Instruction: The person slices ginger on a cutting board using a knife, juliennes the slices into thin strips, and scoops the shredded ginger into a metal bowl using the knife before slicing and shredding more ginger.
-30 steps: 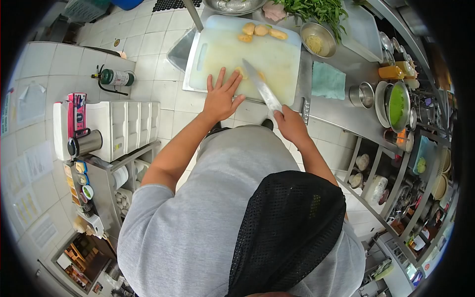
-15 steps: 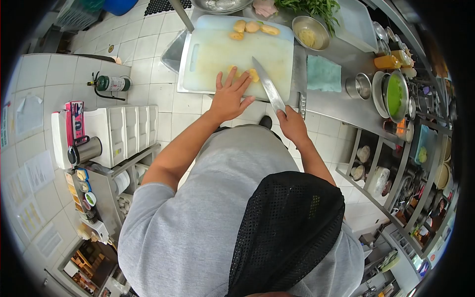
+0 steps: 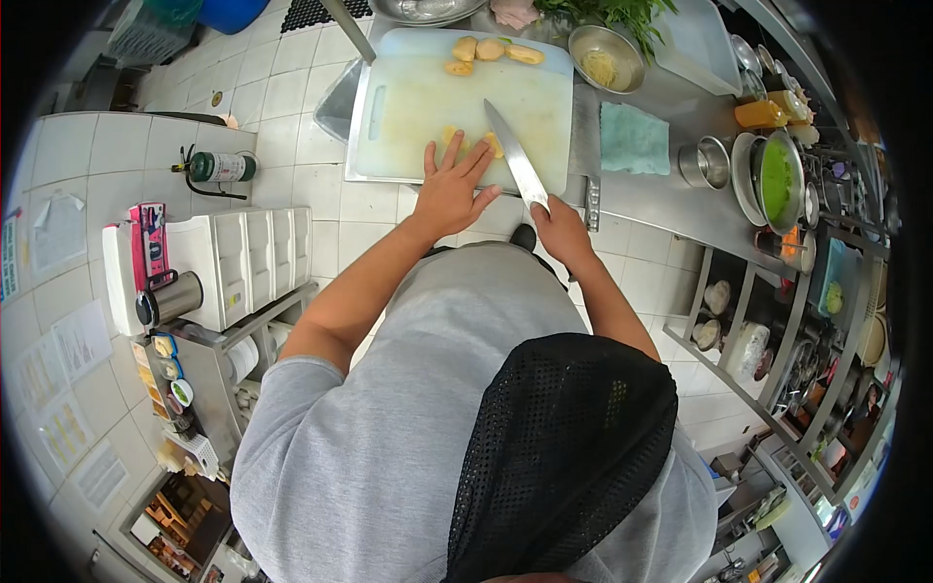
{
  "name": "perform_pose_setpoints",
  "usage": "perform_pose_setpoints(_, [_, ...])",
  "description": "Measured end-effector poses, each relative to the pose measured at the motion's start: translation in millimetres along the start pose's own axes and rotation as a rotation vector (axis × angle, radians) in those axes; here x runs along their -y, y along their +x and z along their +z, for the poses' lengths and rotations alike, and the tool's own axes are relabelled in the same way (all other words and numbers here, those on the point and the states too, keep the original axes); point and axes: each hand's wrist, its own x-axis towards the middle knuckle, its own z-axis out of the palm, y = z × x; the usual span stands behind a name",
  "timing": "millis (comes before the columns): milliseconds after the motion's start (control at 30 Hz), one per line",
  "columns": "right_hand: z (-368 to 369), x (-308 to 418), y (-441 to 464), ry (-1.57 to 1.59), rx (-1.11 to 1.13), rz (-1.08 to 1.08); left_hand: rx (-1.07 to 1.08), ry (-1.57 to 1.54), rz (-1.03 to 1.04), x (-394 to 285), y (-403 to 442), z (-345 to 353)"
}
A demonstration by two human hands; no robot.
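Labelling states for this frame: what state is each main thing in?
Left hand: spread, fingers on yellow slices
Right hand: closed on knife handle
Knife: held, blade over board
Board: flat
Cloth: spread out
Metal bowl: uncovered, part filled
Four yellowish pieces: loose on board

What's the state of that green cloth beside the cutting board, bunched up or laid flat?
Laid flat: the cloth shows a roughly rectangular outline.

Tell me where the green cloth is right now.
In the head view, the green cloth lies flat on the steel counter, to the right of the cutting board and just below the bowl of pale shreds.
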Motion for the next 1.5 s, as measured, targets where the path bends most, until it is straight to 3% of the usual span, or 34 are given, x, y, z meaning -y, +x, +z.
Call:
perform_pose_setpoints(300, [-8.0, -7.6, -21.9, 0.047, 0.111, 0.094, 0.005, -0.013, -0.010, -1.2, 0.1, -0.2])
perform_pose_setpoints(400, [3.9, -10.1, -6.8, 0.007, 0.018, -0.040, 0.009, -0.007, -0.005, -0.4, -1.0, 0.3])
perform_pose_setpoints(667, [-7.5, 0.4, -25.2, 0.067, 0.133, 0.116, 0.022, -0.004, -0.012, -0.1, -0.2, -1.9])
perform_pose_setpoints(867, [7.3, -6.3, -7.1, 0.073, 0.079, 0.021, 0.028, 0.002, -0.005, -0.7, 0.1, -0.6])
perform_pose_setpoints(1200, [1.4, -9.9, -26.0, 0.090, 0.156, 0.097, 0.032, -0.023, -0.010, -1.1, -0.8, -3.4])
perform_pose_setpoints(1500, [16.2, 2.5, -4.9, 0.108, 0.109, 0.023, 0.010, 0.005, -0.019, -0.1, -0.5, -4.0])
